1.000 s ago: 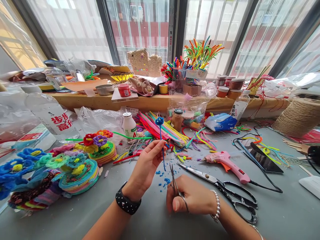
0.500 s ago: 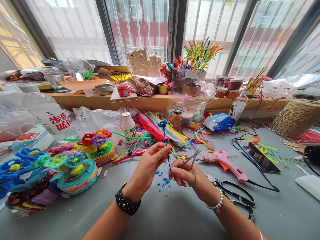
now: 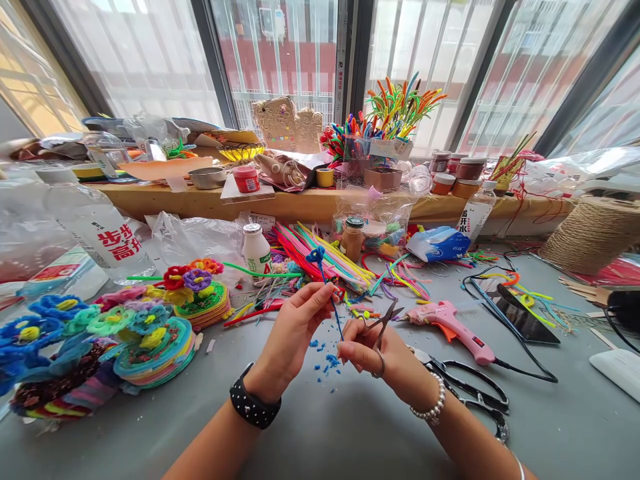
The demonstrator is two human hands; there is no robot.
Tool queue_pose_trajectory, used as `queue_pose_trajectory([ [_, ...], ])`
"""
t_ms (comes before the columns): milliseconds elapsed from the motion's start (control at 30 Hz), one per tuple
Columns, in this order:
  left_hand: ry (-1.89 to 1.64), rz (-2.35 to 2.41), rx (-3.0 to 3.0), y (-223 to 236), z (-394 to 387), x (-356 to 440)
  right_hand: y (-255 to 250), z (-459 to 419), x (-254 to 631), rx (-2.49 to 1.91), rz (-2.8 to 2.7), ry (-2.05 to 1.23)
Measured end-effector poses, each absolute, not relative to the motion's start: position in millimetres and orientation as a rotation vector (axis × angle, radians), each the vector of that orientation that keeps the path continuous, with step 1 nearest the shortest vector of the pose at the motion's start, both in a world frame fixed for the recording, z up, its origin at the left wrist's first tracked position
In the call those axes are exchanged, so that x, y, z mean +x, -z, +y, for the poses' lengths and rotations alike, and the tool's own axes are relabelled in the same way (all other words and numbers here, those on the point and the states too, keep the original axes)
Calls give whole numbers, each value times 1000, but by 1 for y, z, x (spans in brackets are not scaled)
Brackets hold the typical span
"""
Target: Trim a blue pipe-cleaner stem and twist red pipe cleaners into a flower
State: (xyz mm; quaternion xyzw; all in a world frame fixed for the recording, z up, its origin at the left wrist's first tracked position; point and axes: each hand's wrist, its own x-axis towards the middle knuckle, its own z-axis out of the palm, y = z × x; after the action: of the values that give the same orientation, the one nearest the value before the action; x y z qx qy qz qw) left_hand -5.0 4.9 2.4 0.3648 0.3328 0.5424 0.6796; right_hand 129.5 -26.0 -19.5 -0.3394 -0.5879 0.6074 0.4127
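Note:
A blue pipe cleaner (image 3: 316,255) with a small looped head at its top is pinched midway along its stem by my left hand (image 3: 295,330). The thumb and forefinger of my right hand (image 3: 380,357) close on the stem's lower end. Small scissors (image 3: 385,321) hang from the same right hand, their loop around a finger and their slightly parted blades pointing up and away. Blue fuzz clippings (image 3: 330,363) lie on the grey table (image 3: 320,440) beneath the two hands.
Large black-handled scissors (image 3: 470,387) and a pink glue gun (image 3: 457,330) lie to the right. Pipe-cleaner flowers (image 3: 145,327) stand at left. Behind are loose pipe cleaners (image 3: 325,260), a white bottle (image 3: 257,250) and a brown jar (image 3: 353,239). A twine spool (image 3: 585,233) sits far right.
My right hand has come up to the stem's lower end and pinches it, the small scissors swung to the right. The blue pipe cleaner tilted right, then its head leaned back left.

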Motion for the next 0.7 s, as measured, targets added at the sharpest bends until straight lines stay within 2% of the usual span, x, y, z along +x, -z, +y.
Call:
queue_pose_trajectory([
  [233, -1347, 704, 701, -2, 8, -6, 19, -26, 128, -888, -1522, -1529],
  [700, -1339, 727, 724, -5, 7, -8, 21, -26, 129, -904, -1491, -1576],
])
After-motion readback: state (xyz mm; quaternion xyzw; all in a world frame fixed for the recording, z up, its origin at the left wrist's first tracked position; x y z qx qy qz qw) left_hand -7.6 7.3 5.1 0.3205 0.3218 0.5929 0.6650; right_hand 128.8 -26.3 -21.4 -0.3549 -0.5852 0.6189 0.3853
